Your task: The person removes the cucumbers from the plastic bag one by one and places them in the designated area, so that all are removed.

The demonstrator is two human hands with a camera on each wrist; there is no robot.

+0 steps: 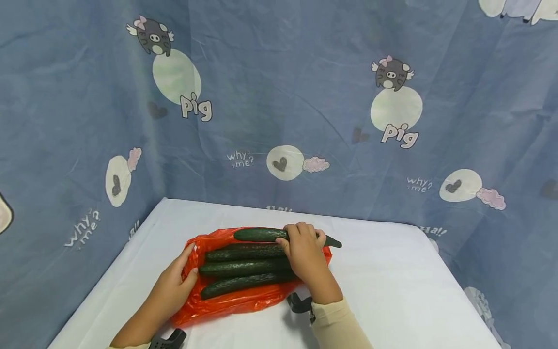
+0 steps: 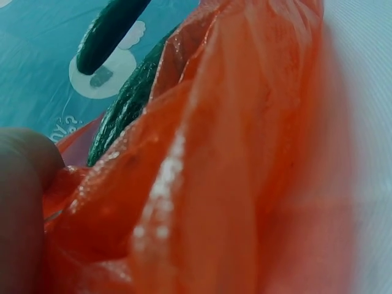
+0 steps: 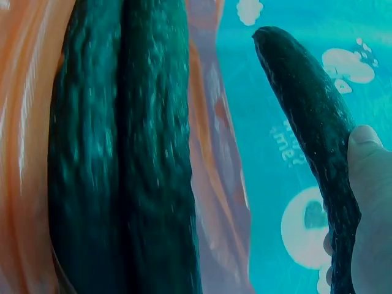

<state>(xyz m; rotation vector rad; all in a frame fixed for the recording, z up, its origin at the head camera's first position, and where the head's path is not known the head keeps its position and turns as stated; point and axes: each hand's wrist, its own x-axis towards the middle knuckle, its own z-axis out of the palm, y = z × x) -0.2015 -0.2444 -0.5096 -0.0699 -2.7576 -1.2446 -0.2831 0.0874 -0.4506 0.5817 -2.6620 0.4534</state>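
Observation:
My right hand (image 1: 306, 252) grips a dark green cucumber (image 1: 258, 235) around its right part, above the back of a red plastic bag (image 1: 244, 307). In the right wrist view this held cucumber (image 3: 300, 92) stands apart from the others, with the thumb pressed along it. Three more cucumbers (image 1: 244, 267) lie side by side in the open bag, their right ends hidden behind my right hand and wrist. At the bag's left edge my left hand (image 1: 174, 286) holds the plastic, thumb over the rim. The left wrist view shows the crumpled bag side (image 2: 208, 184) close up.
The bag lies on a white-covered table (image 1: 392, 291). Behind and to the left hangs a blue cloth (image 1: 279, 97) printed with pigs and words. Dark wrist straps (image 1: 167, 339) show at both wrists.

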